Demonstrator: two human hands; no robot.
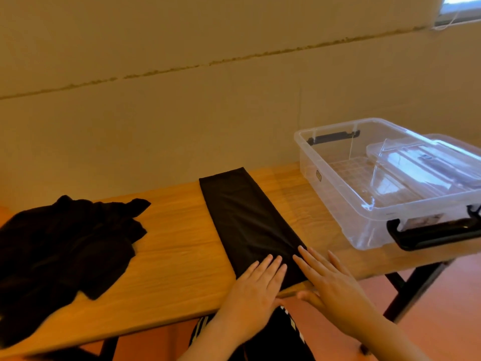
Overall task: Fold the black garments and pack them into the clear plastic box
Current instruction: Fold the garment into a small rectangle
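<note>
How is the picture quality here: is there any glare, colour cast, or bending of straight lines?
Head view: warm orange cast overall; the wall crack and table edge bow from wide-angle distortion; bright glare on the lid lying in the clear plastic box; the crumpled black pile shows almost no fold detail; both hands, left and right, look sharp enough.

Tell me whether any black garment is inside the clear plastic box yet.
No: the clear plastic box holds only its clear lid.

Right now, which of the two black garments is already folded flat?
The strip in the middle of the table, under both hands, is folded into a long neat band. The pile at the left end is still crumpled.
</note>
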